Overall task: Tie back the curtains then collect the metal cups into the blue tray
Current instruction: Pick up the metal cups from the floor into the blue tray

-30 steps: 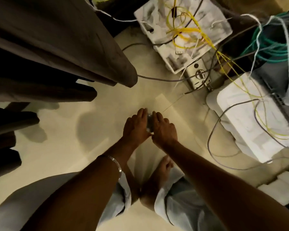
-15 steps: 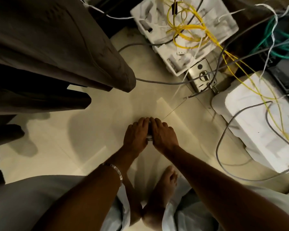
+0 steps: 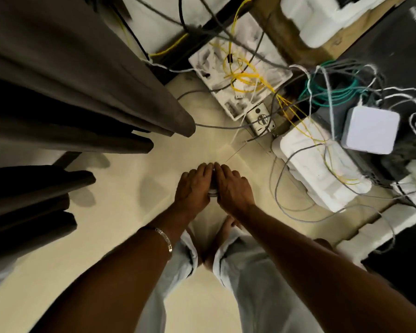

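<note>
Head view: a stack of metal cups [image 3: 213, 193] is clasped low over the floor [image 3: 111, 227] between the left hand [image 3: 194, 188] and right hand [image 3: 233, 188], likely steadied for carrying; no blue tray is seen.

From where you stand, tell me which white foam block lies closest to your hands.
The foam block on the floor just right of the right hand, draped with grey and yellow cables. The flat moulded foam tray lies farther ahead, and the top-right foam piece is farthest.
</note>
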`<state>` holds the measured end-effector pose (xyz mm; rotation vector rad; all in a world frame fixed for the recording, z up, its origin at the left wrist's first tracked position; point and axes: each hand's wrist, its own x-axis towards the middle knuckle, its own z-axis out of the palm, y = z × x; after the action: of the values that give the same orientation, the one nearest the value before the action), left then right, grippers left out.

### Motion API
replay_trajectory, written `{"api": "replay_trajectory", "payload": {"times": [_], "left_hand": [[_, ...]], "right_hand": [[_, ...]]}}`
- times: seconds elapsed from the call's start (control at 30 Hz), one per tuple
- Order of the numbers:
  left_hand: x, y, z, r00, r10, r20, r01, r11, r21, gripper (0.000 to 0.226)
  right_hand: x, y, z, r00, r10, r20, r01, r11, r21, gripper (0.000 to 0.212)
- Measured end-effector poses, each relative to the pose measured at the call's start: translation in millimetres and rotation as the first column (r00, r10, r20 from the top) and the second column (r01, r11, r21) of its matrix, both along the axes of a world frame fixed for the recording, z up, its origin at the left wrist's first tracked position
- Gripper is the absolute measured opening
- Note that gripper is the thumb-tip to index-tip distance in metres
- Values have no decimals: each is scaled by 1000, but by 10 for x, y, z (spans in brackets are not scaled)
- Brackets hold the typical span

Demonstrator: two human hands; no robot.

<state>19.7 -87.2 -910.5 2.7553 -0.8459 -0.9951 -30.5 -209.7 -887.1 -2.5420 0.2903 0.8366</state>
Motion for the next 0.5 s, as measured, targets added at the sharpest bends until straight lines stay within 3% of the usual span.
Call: {"api": "replay_trajectory", "payload": {"times": [0.27, 0.5], "left_hand": [[10, -84, 1714, 994, -62, 88, 59, 998, 30, 88], [20, -217, 2810, 983, -124, 138, 122, 992, 28, 90]], "right_hand": [[2, -40, 1634, 1000, -17, 24, 18, 999, -47, 90], [-76, -131, 2723, 996, -55, 75, 60, 996, -65, 89]]}}
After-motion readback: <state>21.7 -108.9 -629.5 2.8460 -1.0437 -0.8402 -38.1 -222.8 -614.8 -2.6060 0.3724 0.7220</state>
